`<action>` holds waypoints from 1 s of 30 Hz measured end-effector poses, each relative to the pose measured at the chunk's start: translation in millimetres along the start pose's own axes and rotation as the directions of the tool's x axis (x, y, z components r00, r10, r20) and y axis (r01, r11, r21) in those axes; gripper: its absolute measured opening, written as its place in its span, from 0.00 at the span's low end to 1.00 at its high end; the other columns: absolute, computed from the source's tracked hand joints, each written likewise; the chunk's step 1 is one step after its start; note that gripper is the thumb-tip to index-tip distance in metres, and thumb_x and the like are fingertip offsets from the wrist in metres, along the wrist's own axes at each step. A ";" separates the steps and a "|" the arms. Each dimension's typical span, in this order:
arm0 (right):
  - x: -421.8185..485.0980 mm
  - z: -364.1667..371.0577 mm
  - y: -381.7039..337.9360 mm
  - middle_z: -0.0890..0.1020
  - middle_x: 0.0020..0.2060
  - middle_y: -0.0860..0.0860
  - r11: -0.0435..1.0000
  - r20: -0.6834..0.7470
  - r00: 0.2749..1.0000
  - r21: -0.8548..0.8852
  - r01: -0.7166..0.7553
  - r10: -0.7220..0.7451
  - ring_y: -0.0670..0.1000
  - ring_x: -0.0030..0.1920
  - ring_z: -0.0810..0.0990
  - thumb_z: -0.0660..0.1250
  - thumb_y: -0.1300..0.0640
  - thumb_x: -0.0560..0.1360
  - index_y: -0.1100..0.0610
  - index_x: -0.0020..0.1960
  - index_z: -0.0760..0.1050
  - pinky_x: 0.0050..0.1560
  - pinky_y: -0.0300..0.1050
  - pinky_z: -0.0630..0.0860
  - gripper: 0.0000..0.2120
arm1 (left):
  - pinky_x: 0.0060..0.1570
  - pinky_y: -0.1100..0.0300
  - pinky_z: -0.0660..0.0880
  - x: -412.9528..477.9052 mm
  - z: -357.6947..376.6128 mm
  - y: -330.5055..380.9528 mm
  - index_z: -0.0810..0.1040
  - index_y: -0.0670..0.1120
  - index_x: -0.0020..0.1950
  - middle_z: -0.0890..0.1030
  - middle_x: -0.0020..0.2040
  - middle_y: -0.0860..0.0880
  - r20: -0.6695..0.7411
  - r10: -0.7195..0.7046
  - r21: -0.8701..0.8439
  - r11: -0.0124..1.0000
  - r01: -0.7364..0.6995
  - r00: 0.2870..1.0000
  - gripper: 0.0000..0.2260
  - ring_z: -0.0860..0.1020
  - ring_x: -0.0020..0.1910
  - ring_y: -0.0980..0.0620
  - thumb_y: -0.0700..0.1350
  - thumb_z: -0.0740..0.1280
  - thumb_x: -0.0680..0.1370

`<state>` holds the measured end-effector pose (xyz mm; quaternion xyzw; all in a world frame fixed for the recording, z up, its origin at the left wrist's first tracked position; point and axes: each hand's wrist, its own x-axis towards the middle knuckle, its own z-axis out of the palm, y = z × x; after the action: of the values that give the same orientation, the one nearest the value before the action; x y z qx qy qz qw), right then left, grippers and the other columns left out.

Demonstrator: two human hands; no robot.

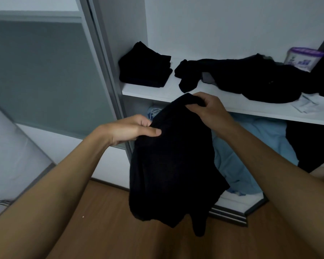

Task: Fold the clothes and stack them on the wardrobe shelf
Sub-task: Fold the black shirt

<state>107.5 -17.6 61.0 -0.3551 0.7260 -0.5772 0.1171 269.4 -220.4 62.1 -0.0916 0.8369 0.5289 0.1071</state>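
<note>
**Black garment held up in front of the wardrobe shelf**

While both arms reach forward, the left hand [131,130] pinches the upper left edge of a black garment [172,165], thumb laid across the cloth and fingers curled behind it. The right hand [209,107] has its grip closed over the top of the same garment, fingers bunching the fabric just below the front edge of the wardrobe shelf [176,92]. The garment hangs loose from both hands, in the air above the wooden floor [105,212], its lower end trailing in uneven folds.

On the shelf, at the left, a folded stack of black clothes [145,66] sits against the side wall. To its right, apart from it, lies an unfolded pile of dark clothes [251,77], spreading toward the right end. A pale cloth [305,104] rests just beside that pile near the shelf's front edge, and a white and purple packet [302,58] stands behind it.

Below the shelf, light blue fabric [254,146] lies crumpled in the lower compartment, with more dark cloth [310,143] to its right. A grey sliding door [45,75] stands at the left.
</note>
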 end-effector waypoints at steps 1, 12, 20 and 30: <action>0.4 1.5 0.7 0.84 0.46 0.45 0.998 0.045 0.999 -0.060 -0.018 0.021 0.40 0.45 0.83 0.70 0.56 0.77 0.49 0.54 0.81 0.45 0.31 0.78 0.07 | 0.43 0.61 0.74 5.6 7.1 5.2 0.81 0.47 0.35 0.83 0.38 0.45 -0.062 0.028 -0.056 0.998 -0.032 0.998 0.13 0.80 0.39 0.48 0.54 0.72 0.76; -72.2 1.2 17.6 0.83 0.47 0.46 0.921 0.190 0.909 -0.203 -0.333 0.370 0.41 0.46 0.81 0.72 0.51 0.75 0.48 0.57 0.72 0.45 0.35 0.76 0.14 | 0.39 0.58 0.82 62.9 78.9 39.3 0.80 0.36 0.49 0.83 0.36 0.39 -0.349 -0.120 -0.465 0.883 -0.060 0.930 0.11 0.83 0.32 0.49 0.44 0.65 0.82; -58.3 6.3 17.6 0.82 0.40 0.53 0.951 0.009 0.951 -0.020 -0.308 0.308 0.49 0.40 0.80 0.65 0.57 0.81 0.60 0.52 0.81 0.44 0.45 0.75 0.09 | 0.47 0.61 0.79 63.3 66.4 35.8 0.84 0.38 0.48 0.86 0.39 0.44 -0.433 0.060 -0.245 0.952 -0.182 0.899 0.16 0.84 0.40 0.50 0.48 0.64 0.82; -53.8 -0.5 -4.0 0.75 0.29 0.53 0.955 0.060 0.974 -0.220 -0.200 0.218 0.50 0.30 0.73 0.71 0.53 0.74 0.67 0.37 0.76 0.33 0.44 0.67 0.18 | 0.48 0.54 0.75 70.3 77.4 -30.1 0.80 0.41 0.51 0.82 0.46 0.43 -0.102 0.216 0.040 0.976 -0.212 0.971 0.06 0.80 0.45 0.50 0.33 0.68 0.77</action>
<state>147.5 17.4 51.9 -0.3107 0.8114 -0.4654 0.1689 216.3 -165.9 -15.8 -0.0272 0.8540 0.5195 0.0063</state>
